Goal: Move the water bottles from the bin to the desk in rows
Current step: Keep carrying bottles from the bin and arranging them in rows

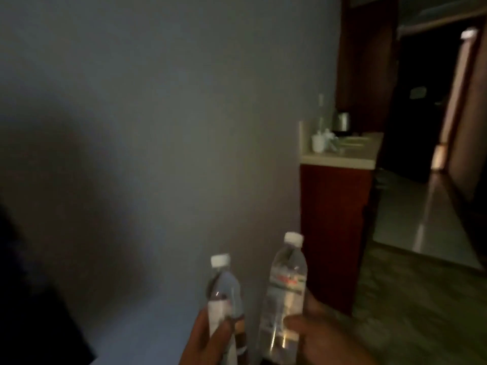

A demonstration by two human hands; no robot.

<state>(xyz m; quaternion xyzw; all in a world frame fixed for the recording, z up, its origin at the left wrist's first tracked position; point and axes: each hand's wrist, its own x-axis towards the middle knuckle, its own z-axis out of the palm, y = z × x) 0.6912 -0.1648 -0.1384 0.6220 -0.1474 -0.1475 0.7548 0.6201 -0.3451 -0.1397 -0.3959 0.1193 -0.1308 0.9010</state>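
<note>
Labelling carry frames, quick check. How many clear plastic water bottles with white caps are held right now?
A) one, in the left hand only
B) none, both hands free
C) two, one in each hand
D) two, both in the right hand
C: the left hand grips one clear plastic water bottle with a white cap, and the right hand grips a second, taller-looking clear plastic bottle with a white cap, both upright.
</note>
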